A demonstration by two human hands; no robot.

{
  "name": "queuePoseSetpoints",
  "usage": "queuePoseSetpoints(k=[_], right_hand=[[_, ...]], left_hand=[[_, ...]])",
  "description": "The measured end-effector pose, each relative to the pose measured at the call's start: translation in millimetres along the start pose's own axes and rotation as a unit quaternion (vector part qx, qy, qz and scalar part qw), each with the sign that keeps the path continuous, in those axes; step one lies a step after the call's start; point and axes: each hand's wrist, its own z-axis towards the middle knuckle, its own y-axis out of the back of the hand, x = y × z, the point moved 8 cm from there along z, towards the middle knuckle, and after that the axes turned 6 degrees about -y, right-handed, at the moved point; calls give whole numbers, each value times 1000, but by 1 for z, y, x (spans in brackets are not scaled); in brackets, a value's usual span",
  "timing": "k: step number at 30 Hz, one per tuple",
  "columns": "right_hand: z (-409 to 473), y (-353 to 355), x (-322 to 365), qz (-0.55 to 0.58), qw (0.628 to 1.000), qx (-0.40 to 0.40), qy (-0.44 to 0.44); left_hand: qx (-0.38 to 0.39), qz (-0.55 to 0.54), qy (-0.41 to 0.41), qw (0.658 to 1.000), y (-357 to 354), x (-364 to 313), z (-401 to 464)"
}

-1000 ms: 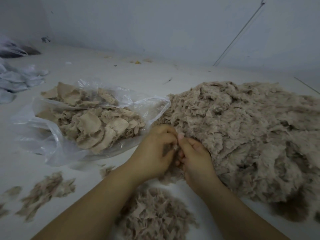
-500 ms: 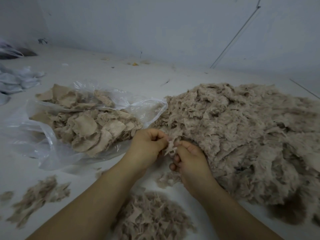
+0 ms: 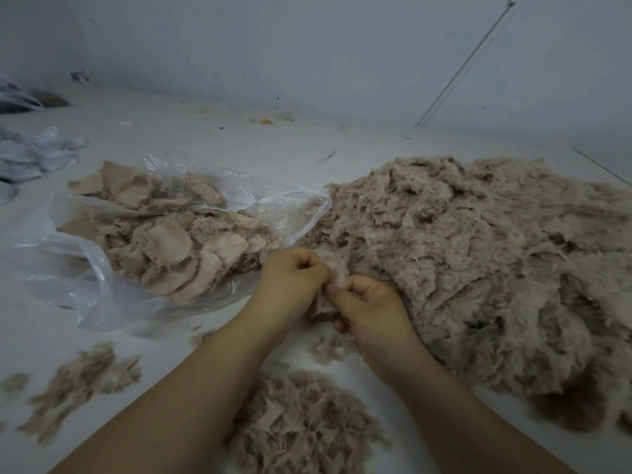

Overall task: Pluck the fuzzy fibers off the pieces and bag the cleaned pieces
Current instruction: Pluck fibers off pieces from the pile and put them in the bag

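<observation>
A big heap of fuzzy beige pieces covers the right half of the white surface. At its near left edge my left hand and my right hand meet, both with curled fingers pinching one small fuzzy piece between them. To the left lies an open clear plastic bag holding several smooth, cleaned beige pieces. Plucked fibers lie in a pile between my forearms.
More loose fiber clumps are scattered at the near left. Crumpled white plastic bags sit at the far left edge. A grey wall rises behind the surface, with small scraps along its base.
My hands have shifted slightly toward the heap's edge and closed tighter together on the piece; the view has tilted a little.
</observation>
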Motion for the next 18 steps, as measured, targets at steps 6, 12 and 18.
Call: queuePoseSetpoints(k=[6,12,18], right_hand=[[1,6,-4,60,997,-29,-39],[-4,-1,2,77,997,8,-21],[-2,4,0,69,997,-17,-13]], left_hand=[[13,-88,16,996,8,5,0],[104,-63,-4,993,-2,-4,-10],[34,-65,29,997,10,4,-6]])
